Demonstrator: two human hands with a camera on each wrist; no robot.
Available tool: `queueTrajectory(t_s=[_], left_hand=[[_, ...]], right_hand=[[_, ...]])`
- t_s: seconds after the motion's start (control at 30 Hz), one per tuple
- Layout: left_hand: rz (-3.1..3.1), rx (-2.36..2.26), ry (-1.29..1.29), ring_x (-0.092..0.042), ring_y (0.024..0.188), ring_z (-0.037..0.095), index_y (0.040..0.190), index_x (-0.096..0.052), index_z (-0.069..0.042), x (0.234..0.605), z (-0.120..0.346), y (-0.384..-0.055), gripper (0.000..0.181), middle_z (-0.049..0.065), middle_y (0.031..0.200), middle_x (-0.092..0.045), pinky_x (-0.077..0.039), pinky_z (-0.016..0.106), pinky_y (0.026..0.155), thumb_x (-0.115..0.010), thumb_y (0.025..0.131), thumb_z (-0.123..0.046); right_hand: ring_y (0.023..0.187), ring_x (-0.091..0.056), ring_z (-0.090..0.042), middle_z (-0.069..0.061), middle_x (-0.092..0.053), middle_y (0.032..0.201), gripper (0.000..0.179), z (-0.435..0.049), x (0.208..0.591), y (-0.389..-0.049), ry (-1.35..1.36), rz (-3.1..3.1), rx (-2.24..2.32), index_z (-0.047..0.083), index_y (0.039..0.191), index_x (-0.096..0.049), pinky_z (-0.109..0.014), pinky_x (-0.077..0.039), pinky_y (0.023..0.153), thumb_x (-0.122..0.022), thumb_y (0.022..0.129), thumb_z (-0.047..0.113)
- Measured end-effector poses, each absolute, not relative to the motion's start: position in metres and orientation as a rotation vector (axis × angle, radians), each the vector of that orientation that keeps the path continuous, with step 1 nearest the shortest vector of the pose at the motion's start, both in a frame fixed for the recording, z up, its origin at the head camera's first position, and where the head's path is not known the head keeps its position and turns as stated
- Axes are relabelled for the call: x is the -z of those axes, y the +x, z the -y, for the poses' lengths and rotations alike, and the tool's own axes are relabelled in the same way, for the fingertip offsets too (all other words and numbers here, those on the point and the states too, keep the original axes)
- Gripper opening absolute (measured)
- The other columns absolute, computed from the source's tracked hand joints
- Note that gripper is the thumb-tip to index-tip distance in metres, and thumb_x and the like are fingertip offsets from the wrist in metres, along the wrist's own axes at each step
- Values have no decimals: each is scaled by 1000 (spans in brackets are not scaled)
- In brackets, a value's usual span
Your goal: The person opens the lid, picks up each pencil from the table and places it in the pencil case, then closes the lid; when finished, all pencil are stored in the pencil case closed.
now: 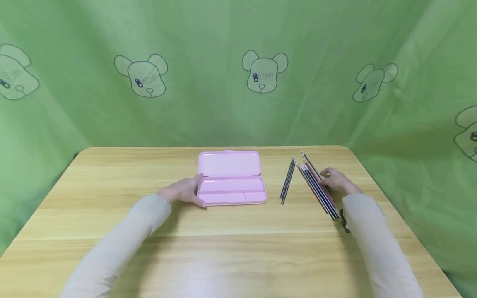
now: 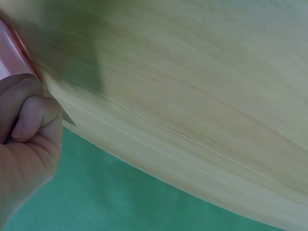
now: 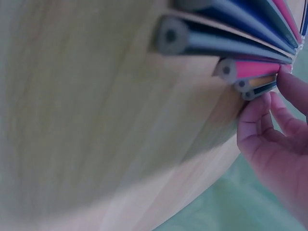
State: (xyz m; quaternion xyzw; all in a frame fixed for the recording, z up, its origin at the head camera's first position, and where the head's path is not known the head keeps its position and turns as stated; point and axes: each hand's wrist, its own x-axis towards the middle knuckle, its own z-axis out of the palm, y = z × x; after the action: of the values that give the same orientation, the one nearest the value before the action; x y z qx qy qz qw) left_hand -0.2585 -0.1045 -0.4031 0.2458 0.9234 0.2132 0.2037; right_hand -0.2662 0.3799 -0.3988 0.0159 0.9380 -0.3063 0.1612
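Steadying pink case (image 1: 223,184) in left grip (image 1: 183,191); pinching outer pencils (image 3: 256,69) in narrow right grip (image 1: 337,182), apparently gathering; next calling, likely, for a snug lift.

Glossy plastic case (image 1: 229,163); smooth painted pencils (image 1: 318,191); wood-grained tabletop (image 1: 261,240); creased cloth curtain (image 1: 205,116)
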Motion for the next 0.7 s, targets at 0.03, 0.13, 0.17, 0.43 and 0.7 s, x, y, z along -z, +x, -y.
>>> queueTrajectory(t_s=[0.03,0.13,0.17,0.43,0.7], left_hand=[[-2575,-593,682,-40,122,40,141,-14,8,402,105,-259,109,34,132,-39,-31,46,104,-78,68,-41],[-2575,-589,676,-40,123,40,141,-14,8,402,105,-259,109,33,133,-38,-31,46,104,-78,68,-41],[-2575,-586,673,-39,124,39,141,-14,8,402,105,-259,109,33,133,-38,-31,45,105,-78,68,-41],[-2578,-605,668,-43,120,40,141,-16,6,403,106,-258,108,33,129,-42,-33,46,103,-79,67,-40],[-2588,-585,672,-46,117,40,141,-17,5,400,104,-258,107,33,126,-46,-36,45,101,-79,67,-39]], right_hand=[[104,-46,-47,-40,-42,115,45,-380,398,-267,51,-2670,884,-20,122,-32,-56,-31,98,-49,89,5],[92,-54,-38,-35,-49,107,41,-380,398,-267,59,-2650,903,-20,119,-35,-53,-37,94,-50,89,4],[87,-56,-34,-33,-51,102,40,-380,398,-267,57,-2643,912,-20,117,-36,-52,-40,92,-50,88,4],[71,-57,-10,-14,-60,85,39,-387,402,-268,-8,-2593,1086,-23,113,-38,-28,-50,72,-52,88,3],[71,-55,-7,-4,-59,83,42,-390,396,-266,7,-2523,1246,-22,119,-34,-21,-49,67,-49,89,4]])
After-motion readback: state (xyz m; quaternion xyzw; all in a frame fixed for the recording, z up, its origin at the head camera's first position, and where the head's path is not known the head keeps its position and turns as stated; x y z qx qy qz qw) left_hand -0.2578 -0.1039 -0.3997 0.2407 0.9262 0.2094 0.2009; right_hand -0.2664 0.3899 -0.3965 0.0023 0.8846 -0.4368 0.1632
